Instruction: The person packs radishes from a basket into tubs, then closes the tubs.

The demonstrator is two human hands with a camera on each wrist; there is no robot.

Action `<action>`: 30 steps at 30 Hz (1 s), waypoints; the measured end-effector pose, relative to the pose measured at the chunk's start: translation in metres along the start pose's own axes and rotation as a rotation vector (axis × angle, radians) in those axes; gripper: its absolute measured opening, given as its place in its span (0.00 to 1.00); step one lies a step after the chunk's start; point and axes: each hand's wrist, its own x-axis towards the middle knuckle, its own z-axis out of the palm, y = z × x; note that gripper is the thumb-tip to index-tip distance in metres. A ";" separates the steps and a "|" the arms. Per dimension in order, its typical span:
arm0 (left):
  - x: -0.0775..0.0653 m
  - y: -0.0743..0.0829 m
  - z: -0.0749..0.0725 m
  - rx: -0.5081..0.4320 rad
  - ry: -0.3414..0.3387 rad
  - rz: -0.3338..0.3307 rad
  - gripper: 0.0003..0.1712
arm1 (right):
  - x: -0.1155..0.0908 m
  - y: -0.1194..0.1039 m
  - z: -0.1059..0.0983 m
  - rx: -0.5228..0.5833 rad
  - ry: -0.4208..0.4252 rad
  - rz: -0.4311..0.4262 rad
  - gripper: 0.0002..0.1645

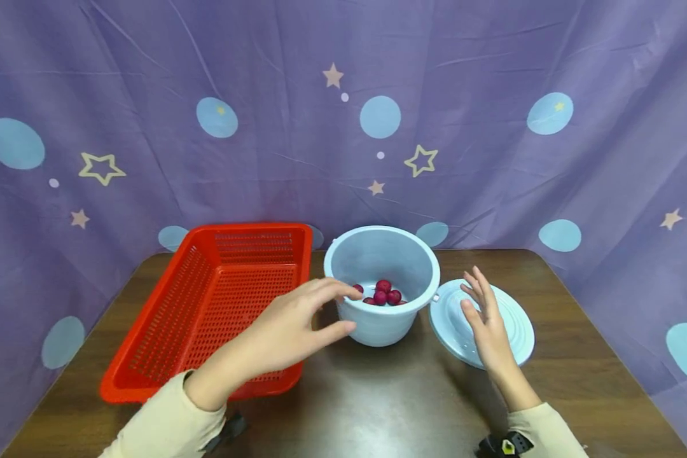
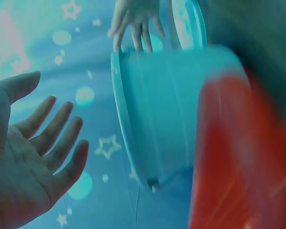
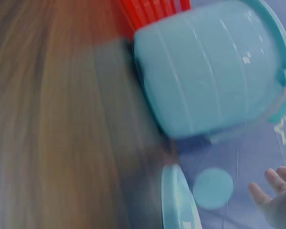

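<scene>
A light blue bucket [image 1: 378, 327] stands upright in the middle of the table, with several dark red round fruits [image 1: 380, 297] on its bottom. My left hand [image 1: 289, 324] hovers at the bucket's near left rim, fingers spread and holding nothing; the left wrist view shows its palm and loosely bent fingers. My right hand [image 1: 488, 331] is raised above the round blue lid [image 1: 521, 327], which lies on the table to the right of the bucket. Its fingers are extended, with nothing between them. Whether it touches the lid is hard to tell, though it appears above it.
A red plastic basket [image 1: 206, 305] with slotted walls sits left of the bucket, close beside it. All stand on a dark wooden table [image 1: 372, 407]. Behind the table hangs a purple curtain [image 1: 298, 127] with stars and dots.
</scene>
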 end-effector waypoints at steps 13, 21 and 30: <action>-0.012 0.003 0.106 -0.005 -0.183 0.009 0.30 | -0.019 0.012 -0.081 -0.198 -0.108 -0.080 0.41; 0.011 0.004 0.161 -0.094 -0.230 -0.141 0.41 | -0.021 0.032 -0.117 -0.331 -0.249 -0.022 0.44; 0.053 0.018 0.205 -0.198 -0.192 -0.239 0.49 | -0.014 0.057 -0.147 -0.422 -0.381 -0.051 0.49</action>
